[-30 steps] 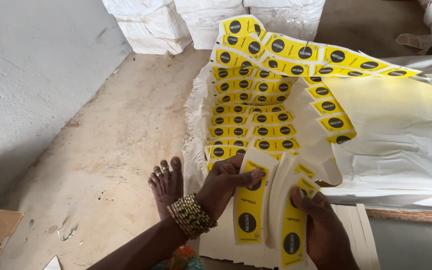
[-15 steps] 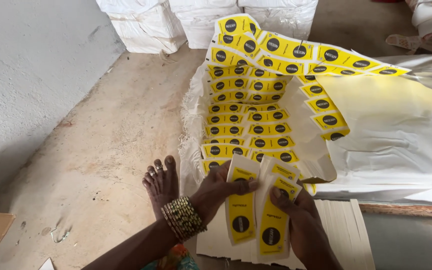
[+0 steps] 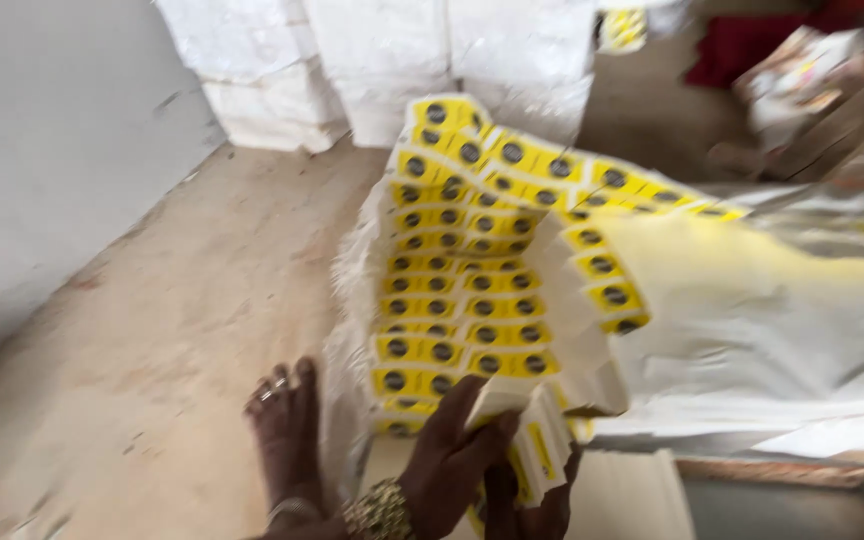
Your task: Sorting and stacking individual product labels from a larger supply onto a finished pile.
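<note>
Now | left hand (image 3: pixel 452 455) fingers curled, pinching folded yellow cartons (image 3: pixel 537 450) at bottom centre | right hand (image 3: pixel 530 500) beneath them (grip hidden, cannot tell) | carton stack (image 3: pixel 462 290) just beyond | bare foot (image 3: pixel 287 430) beside.

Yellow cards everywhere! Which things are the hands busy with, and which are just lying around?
In use:
left hand
right hand
bundle of yellow cards held between both hands
rows of yellow cards

Lying about:
white sacks
white sheet
cardboard
</note>
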